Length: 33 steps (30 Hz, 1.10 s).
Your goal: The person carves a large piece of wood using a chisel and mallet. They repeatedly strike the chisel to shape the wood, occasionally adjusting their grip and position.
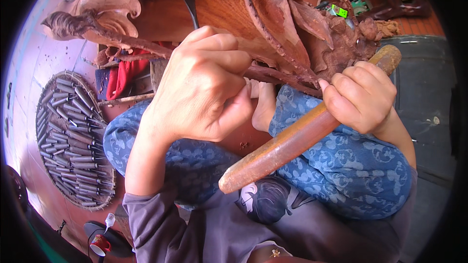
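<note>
Nearest the lens is my grey sleeve, with my knees in blue patterned trousers just beyond it. My right hand is wrapped fully closed around a long reddish wooden mallet, gripping it near its upper end; the mallet's long axis runs from upper right, by my right hand, down to lower left, where its blunt end hangs over my lap. My left hand is curled shut against the carved reddish wood sculpture; I judge it grips a chisel, but the tool is hidden inside the fist, so I cannot tell for sure. The sculpture lies directly ahead of both hands, the left one touching it and nearer, the right one just beside its lower branch. Off to my left, a round woven tray of metal carving chisels sits on the red floor.
</note>
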Available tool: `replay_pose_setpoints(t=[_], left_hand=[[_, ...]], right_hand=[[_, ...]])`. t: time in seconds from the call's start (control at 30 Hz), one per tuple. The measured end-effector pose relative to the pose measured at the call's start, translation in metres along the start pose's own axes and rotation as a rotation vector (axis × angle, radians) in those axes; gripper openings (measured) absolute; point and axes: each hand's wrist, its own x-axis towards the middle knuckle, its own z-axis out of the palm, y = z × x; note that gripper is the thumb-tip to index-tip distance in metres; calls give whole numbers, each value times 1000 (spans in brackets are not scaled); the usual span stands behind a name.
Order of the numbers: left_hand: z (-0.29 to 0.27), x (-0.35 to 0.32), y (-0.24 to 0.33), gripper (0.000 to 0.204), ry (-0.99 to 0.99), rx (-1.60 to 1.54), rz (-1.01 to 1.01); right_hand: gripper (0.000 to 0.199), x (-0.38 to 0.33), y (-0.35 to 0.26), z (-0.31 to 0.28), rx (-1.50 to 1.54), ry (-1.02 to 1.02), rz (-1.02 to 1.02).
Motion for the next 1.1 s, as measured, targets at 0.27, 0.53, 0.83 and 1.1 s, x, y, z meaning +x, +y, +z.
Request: replay_pose_setpoints(t=[0.27, 0.53, 0.83, 1.1], left_hand=[[-5, -2, -2, 23, -41, -14, -40], [-5, 0, -6, 23, -37, 57, -49], [-12, 3, -13, 23, -87, 93, -10], [10, -4, 5, 20, 23, 66, 36]], right_hand=[[20, 3, 1, -1, -99, 67, 110], [19, -5, 3, 6, -184, 57, 194], [19, -2, 4, 4, -131, 18, 264], [16, -3, 1, 9, -25, 71, 82]])
